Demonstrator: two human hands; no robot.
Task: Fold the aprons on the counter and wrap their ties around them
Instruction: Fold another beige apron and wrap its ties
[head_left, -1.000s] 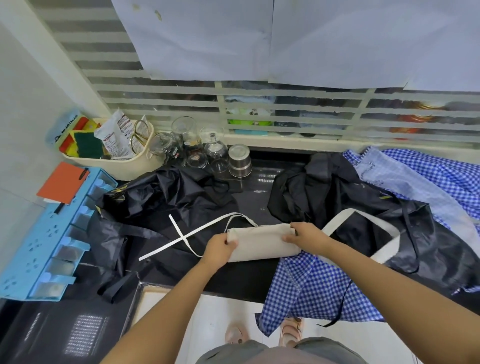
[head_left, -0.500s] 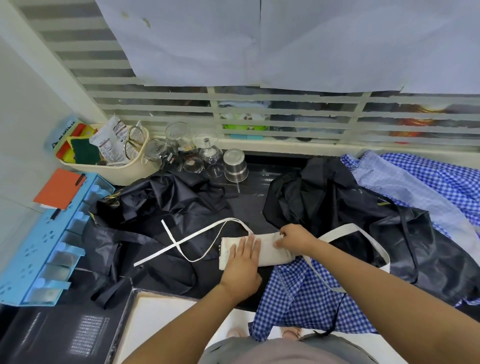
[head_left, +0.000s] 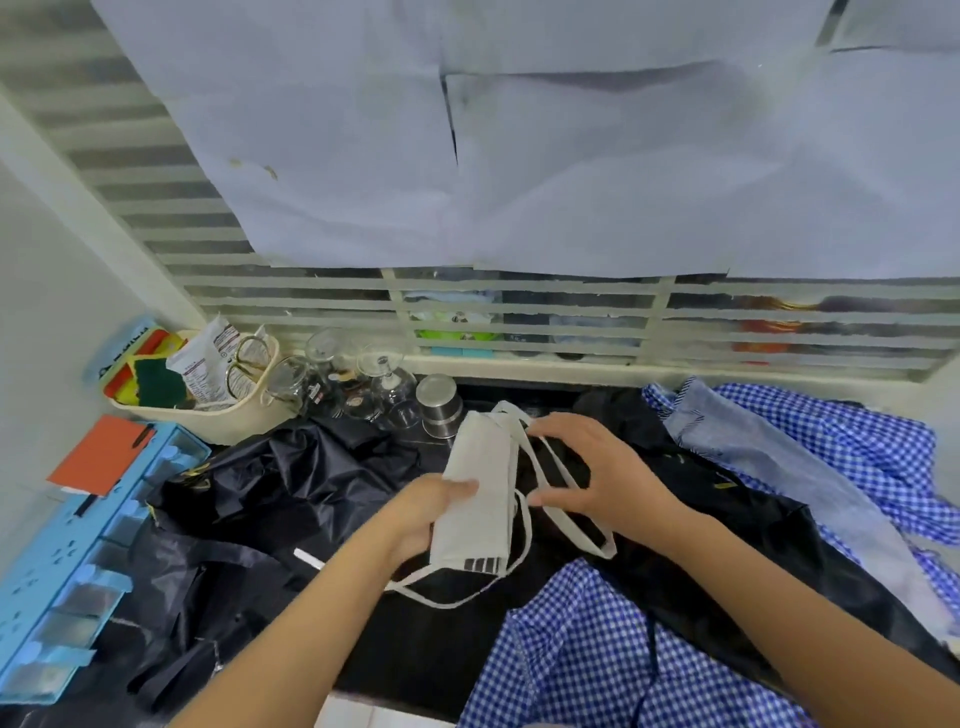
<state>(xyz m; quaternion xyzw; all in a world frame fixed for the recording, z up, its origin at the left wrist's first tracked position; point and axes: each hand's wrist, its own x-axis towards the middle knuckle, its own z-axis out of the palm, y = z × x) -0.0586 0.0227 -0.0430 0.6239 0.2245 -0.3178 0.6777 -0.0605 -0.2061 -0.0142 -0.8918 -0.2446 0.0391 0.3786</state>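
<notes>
Left hand (head_left: 426, 512) grips the folded white apron (head_left: 480, 493) at its near left edge, thumb on top. The bundle runs lengthwise away from the person, above mid table (head_left: 415, 654). Right hand (head_left: 597, 467) is spread wide, holding nothing, fingers at the loose ties (head_left: 569, 527) that loop off the bundle's right side. Black aprons (head_left: 291, 483) lie crumpled left and right. Checked apron (head_left: 587, 639) hangs over the near edge. Glasses (head_left: 384, 384) and steel cup (head_left: 439, 402) stand at the back.

One head-worn camera looks down, close over the counter (head_left: 415, 654).
</notes>
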